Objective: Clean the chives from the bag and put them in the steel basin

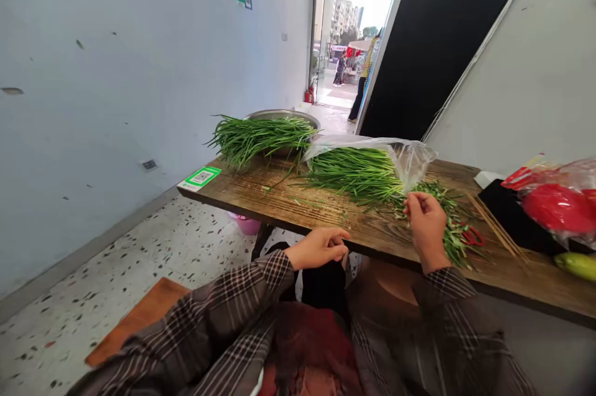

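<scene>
Long green stalks (pixel 356 172) lie on a clear plastic bag (pixel 412 160) on the wooden table. More greens (pixel 261 135) are heaped over a metal bowl (pixel 305 115) at the far left of the table. My right hand (pixel 426 222) is over the trimmings (pixel 454 234), close to the pale ends of the stalks; its fingers are pinched, and anything between them is too small to name. At the table's near edge, my left hand (pixel 321 247) has its fingers curled together, with nothing I can make out in them.
Red scissor handles (pixel 472 236), thin wooden sticks (pixel 498 228), a black tray (pixel 507 213) with red packages and a green vegetable (pixel 577 264) are on the right. A code card (pixel 200 177) lies at the left corner. A pink basin (pixel 246 225) is under the table.
</scene>
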`<state>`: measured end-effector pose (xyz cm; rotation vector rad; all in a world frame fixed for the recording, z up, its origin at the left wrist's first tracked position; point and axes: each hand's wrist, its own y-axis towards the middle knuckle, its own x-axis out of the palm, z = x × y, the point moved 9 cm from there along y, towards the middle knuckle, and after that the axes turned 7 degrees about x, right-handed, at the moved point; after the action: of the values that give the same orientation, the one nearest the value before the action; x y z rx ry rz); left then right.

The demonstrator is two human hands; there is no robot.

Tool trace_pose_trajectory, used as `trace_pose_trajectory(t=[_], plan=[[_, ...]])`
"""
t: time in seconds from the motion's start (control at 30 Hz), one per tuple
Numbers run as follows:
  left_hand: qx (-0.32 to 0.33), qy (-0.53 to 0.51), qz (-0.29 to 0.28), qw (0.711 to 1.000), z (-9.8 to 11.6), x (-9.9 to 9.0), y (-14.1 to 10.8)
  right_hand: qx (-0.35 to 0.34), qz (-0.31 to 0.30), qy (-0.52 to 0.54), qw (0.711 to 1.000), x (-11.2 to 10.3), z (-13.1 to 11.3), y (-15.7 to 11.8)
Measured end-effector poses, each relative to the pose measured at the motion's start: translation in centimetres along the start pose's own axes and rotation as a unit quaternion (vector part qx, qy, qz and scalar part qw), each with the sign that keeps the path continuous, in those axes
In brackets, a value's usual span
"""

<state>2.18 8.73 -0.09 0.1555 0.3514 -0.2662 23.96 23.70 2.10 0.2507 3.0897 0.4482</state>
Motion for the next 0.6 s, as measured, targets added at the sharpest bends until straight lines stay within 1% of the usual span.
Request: trace_pose_trajectory(t=[0.07,0.13,0.2,0.27,0.3,0.37,0.43,0.5,0.6], plan=[[0.015,-0.017,-0.009,1.0,1.2,-0.2,1.2,0.0,0.011,0.003,1.0,-0.8,-0.7,0.8],[0.023,-0.023,-0.001,0.999,2.6,-1.4,2.9,-0.01,0.003,0.0,1.0,-0.7,-1.8,1.6],[0.028,-0.039,0.024,0.999,3.8,-3.5,5.1,-0.027,-0.005,0.007,1.0,-0.1,-2.9,2.5],[0.034,-0.084,0.06,0.994,4.2,-6.1,7.4,-0.049,-0.003,0.016,0.999,0.4,-3.7,3.5],[0.035,-0.112,0.081,0.99,4.1,-7.3,8.4,-0.059,0.001,0.016,0.998,0.7,-3.8,4.0],[0.026,-0.155,0.119,0.98,2.9,-9.6,10.3,-0.073,0.017,0.004,0.997,1.3,-3.6,4.9],[0.015,-0.168,0.146,0.975,1.3,-10.9,11.9,-0.082,0.046,-0.011,0.995,1.6,-2.9,5.8],[0.018,-0.163,0.159,0.974,0.0,-11.4,13.2,-0.092,0.08,-0.017,0.992,1.8,-2.2,6.9],[0.036,-0.13,0.158,0.978,-0.9,-10.8,15.3,-0.114,0.119,-0.016,0.986,1.9,-1.6,9.3]])
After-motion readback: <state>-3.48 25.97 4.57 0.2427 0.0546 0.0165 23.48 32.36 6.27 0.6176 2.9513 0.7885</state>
